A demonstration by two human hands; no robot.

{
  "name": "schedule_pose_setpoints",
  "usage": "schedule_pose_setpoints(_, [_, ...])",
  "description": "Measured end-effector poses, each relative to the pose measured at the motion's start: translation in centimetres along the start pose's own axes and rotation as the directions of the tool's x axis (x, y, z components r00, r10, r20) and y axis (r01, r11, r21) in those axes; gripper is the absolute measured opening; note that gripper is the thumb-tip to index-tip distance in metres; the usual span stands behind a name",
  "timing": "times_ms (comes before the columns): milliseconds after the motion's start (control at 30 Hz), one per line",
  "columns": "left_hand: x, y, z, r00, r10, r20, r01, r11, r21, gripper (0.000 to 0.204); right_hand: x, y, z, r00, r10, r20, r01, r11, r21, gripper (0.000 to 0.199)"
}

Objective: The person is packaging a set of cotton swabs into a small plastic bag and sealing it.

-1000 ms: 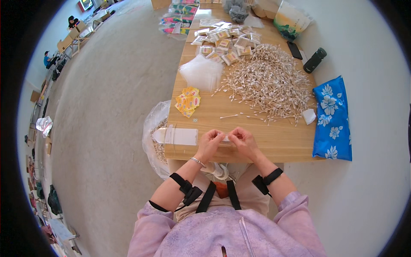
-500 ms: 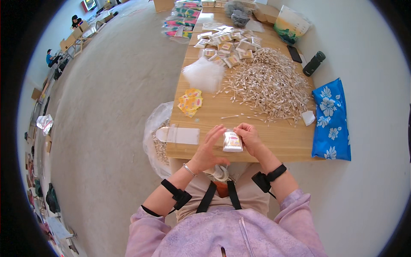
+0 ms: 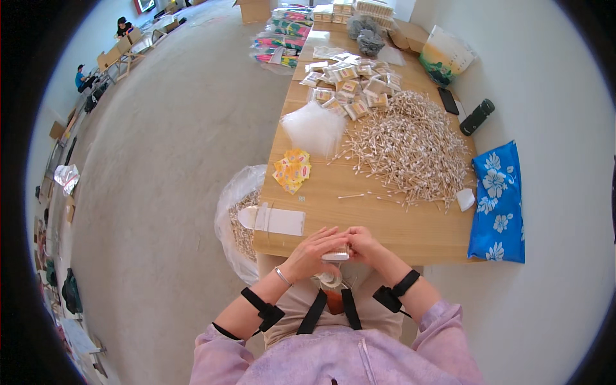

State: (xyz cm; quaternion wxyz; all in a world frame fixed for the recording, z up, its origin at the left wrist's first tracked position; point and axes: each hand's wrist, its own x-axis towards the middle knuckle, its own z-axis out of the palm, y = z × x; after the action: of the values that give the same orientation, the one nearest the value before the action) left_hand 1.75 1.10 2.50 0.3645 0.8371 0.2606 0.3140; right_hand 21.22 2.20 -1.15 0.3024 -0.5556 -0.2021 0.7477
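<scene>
Between my two hands, at the table's near edge, is a small clear packet of cotton swabs (image 3: 336, 255). My left hand (image 3: 316, 253) lies over its top and left side with the fingers closed round it, hiding most of it. My right hand (image 3: 364, 245) pinches the packet's right end. Beyond my hands spreads a large heap of loose cotton swabs (image 3: 417, 151), with a few stray ones in front of it. To the left lie yellow printed cards (image 3: 292, 171) and a white card-shaped piece with a clear band (image 3: 282, 221).
Filled swab packets (image 3: 353, 80) pile up at the back, beside a stack of clear bags (image 3: 313, 128). A black bottle (image 3: 477, 117), a phone (image 3: 448, 101) and a blue floral pouch (image 3: 498, 202) line the right side. A plastic sack of swabs (image 3: 244, 224) stands left of the table.
My left hand has closed over the packet, where before it was spread open beside it. Both hands and the packet are nearer to me, and the packet is tilted and mostly covered.
</scene>
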Motion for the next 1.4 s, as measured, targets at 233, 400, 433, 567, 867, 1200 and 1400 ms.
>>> schedule_pose_setpoints(233, [-2.9,-5.9,-0.2,0.83,-0.459,-0.316,0.34,0.866,-0.366,0.053,-0.9,-16.4,2.4,0.858,-0.495,-0.138,0.507,0.773,0.381,0.009])
schedule_pose_setpoints(400, [-1.0,-7.1,0.6,0.737,-0.582,-0.344,0.422,0.794,-0.438,0.027,8.3,-18.3,-1.1,0.755,-0.587,-0.292,0.557,0.809,-0.185,0.031])
schedule_pose_setpoints(433, [-0.8,-6.9,0.6,0.745,-0.566,-0.353,0.42,0.809,-0.41,0.023,10.3,-17.4,-1.8,0.716,-0.676,-0.175,0.481,0.66,-0.578,0.043])
schedule_pose_setpoints(567, [-1.4,-6.6,0.3,0.749,-0.552,-0.367,0.458,0.831,-0.315,0.019,14.0,-15.2,3.3,0.571,-0.821,0.009,0.264,0.173,-0.949,0.055])
schedule_pose_setpoints(867, [-1.7,-6.2,0.2,0.746,-0.534,-0.399,0.443,0.844,-0.301,0.018,15.9,-16.0,4.8,0.518,-0.842,-0.151,0.078,0.222,-0.972,0.034])
schedule_pose_setpoints(1200, [-1.9,-7.5,0.7,0.74,-0.51,-0.439,0.404,0.858,-0.317,0.018,8.5,-16.9,2.6,0.826,-0.485,-0.288,0.434,0.872,-0.225,0.016])
schedule_pose_setpoints(1400, [-0.2,-5.7,-0.6,0.666,-0.568,-0.483,0.311,0.8,-0.513,0.028,2.9,-12.8,5.9,0.923,-0.37,-0.108,0.376,0.926,0.042,0.011])
